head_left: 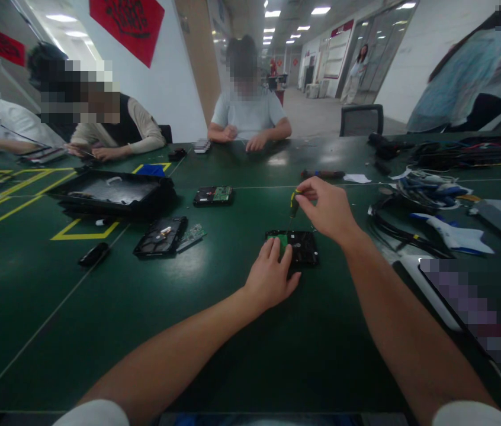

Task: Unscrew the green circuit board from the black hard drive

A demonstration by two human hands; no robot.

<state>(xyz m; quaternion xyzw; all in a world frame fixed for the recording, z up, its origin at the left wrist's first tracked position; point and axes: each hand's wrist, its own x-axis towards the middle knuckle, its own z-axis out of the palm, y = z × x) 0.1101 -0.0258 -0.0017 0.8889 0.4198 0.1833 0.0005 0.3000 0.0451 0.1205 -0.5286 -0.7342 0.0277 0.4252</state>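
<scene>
A black hard drive (pixel 304 247) with a green circuit board lies flat on the dark green table (pixel 179 331). My left hand (pixel 270 275) rests on its left side, fingers spread over the board. My right hand (pixel 328 207) pinches a small yellow-and-dark screwdriver (pixel 294 204) by its handle. The screwdriver stands nearly upright, its shaft pointing down at the drive's far edge; whether the tip sits in a screw is too small to tell.
Left of the drive lie another hard drive (pixel 214 195), an opened black casing (pixel 160 236), a loose circuit board (pixel 192 236) and a large black tray (pixel 112 192). Cables (pixel 428 189) and a laptop-like device (pixel 477 313) are at right. Several people sit or stand around the table.
</scene>
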